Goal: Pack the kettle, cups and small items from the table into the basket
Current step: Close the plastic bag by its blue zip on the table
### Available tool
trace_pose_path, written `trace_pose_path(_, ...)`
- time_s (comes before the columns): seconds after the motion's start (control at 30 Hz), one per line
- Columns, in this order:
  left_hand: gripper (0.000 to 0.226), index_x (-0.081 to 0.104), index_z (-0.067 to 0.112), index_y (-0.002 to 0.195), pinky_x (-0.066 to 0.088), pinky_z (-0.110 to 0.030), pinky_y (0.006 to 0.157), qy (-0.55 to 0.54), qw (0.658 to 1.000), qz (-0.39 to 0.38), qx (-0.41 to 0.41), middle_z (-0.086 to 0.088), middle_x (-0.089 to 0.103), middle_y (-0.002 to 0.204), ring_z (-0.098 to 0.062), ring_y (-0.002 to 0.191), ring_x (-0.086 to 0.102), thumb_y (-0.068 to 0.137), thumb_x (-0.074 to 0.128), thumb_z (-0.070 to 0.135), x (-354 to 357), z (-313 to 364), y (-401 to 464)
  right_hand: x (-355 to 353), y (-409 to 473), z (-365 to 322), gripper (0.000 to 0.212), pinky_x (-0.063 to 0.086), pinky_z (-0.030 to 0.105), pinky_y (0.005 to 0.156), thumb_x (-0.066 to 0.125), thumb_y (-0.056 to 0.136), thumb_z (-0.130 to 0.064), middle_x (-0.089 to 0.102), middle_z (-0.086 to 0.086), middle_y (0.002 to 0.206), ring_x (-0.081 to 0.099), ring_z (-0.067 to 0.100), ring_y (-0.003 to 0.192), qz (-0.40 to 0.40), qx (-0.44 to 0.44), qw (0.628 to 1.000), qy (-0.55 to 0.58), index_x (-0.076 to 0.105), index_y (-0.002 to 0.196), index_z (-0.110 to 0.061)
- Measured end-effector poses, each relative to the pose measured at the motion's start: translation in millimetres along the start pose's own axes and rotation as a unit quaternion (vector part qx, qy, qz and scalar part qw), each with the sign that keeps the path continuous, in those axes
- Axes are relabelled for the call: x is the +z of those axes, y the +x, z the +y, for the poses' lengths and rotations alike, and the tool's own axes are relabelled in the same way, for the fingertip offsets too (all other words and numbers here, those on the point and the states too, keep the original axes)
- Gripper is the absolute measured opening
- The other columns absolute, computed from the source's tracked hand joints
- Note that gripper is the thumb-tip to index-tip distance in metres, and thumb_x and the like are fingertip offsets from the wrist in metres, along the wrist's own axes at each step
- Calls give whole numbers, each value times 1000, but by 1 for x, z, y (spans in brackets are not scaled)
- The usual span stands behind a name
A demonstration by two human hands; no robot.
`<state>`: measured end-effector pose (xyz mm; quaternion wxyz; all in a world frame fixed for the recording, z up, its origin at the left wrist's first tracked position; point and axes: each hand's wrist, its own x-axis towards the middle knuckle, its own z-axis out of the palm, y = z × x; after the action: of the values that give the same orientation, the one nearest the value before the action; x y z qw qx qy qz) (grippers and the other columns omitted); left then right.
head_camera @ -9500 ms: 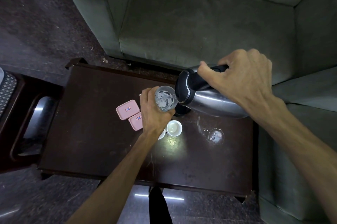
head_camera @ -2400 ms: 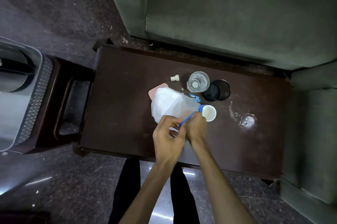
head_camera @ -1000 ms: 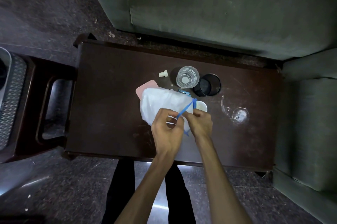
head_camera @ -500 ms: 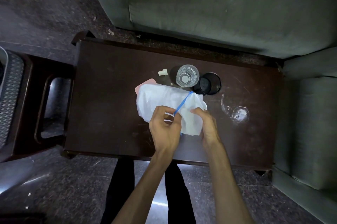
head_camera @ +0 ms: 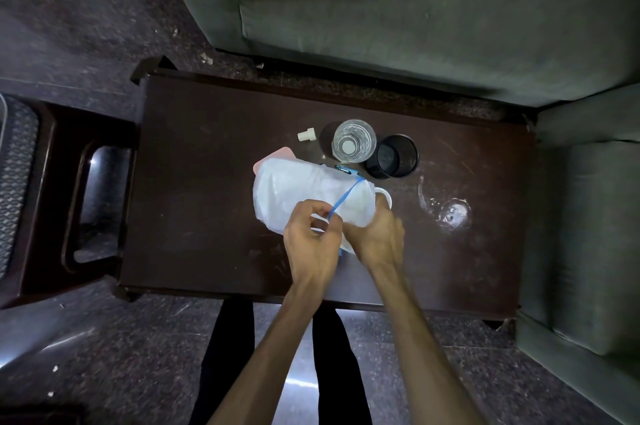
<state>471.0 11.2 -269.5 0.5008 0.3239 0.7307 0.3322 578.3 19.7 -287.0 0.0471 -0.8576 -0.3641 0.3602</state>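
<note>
1. Left hand (head_camera: 313, 244) pinches the blue tie (head_camera: 343, 199); right hand (head_camera: 377, 237) grips the bag's (head_camera: 298, 192) near-right end.
2. Bag lies long axis left-right on the desk (head_camera: 194, 182), just beyond both hands.
3. Basket (head_camera: 15, 161) sits far left, nearer the left hand.

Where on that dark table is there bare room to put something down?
The table's left half, between its left edge and the white bag, is bare. It is crowded around the glass, black cup and both hands.
</note>
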Motion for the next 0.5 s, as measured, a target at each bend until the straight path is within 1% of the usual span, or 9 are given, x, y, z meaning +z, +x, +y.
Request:
trace_pose_path(0.07,8,64,28,83,55,-20,59,8,1000,0,-5,9,70,88,-12,71,68,78,65,21,1,1,0,-4,0,3,43,50,27,68,71,78,-31,75,10,97,70,33,93,-4,23,994,103,68,117,-14)
trace_pose_path(0.1,8,64,28,83,56,-24,61,13,1000,1,-9,10,70,88,-13,72,68,79,65,21,2,1,1,-7,0,4,33,48,24,64,64,79,-29,73,6,89,69,31,87,-11,61,982,177,71,108,-14)
trace_pose_path(0.17,10,64,28,83,58,-29,62,20,1000,1,-16,10,70,87,-14,73,68,81,67,18,2,2,1,-14,1,4,16,44,24,55,53,88,-20,66,3,79,63,28,76,-34,157,942,295,68,89,-14)
trace_pose_path(0.23,12,64,27,84,59,-33,63,24,1000,-1,-17,9,70,88,-15,74,69,83,68,16,2,2,2,-19,1,4,21,45,25,55,49,90,-19,67,6,85,61,26,76,-97,221,893,379,68,93,-12)
trace_pose_path(0.27,11,64,26,84,60,-33,63,25,1000,-1,-15,9,69,88,-15,75,69,82,67,16,2,3,1,-21,1,4,28,47,27,59,52,83,-24,69,8,92,63,27,80,-122,228,884,390,70,101,-11)
trace_pose_path(0.3,10,64,26,84,60,-34,64,26,1000,-1,-12,9,69,89,-15,75,69,82,67,17,2,4,1,-21,1,4,39,49,28,63,57,74,-28,71,8,98,65,27,84,-135,220,887,382,71,107,-12)
trace_pose_path(0.33,9,65,25,85,61,-35,64,28,1000,-4,-7,9,69,89,-16,75,69,81,67,18,2,4,0,-21,2,4,45,52,29,66,63,68,-28,74,7,103,67,25,87,-134,196,904,355,72,110,-14)
trace_pose_path(0.43,9,65,23,86,63,-44,63,38,999,-19,1,7,69,91,-19,75,70,81,69,16,3,3,-2,-13,-1,1,58,61,36,87,88,69,-33,76,1,113,72,22,101,-78,118,970,197,69,123,-21)
trace_pose_path(0.5,9,66,22,87,62,-46,66,50,998,-27,5,7,69,92,-18,75,69,81,69,16,4,2,-4,-10,-3,0,55,60,37,88,88,71,-35,77,1,109,72,25,101,-18,95,987,127,71,122,-22)
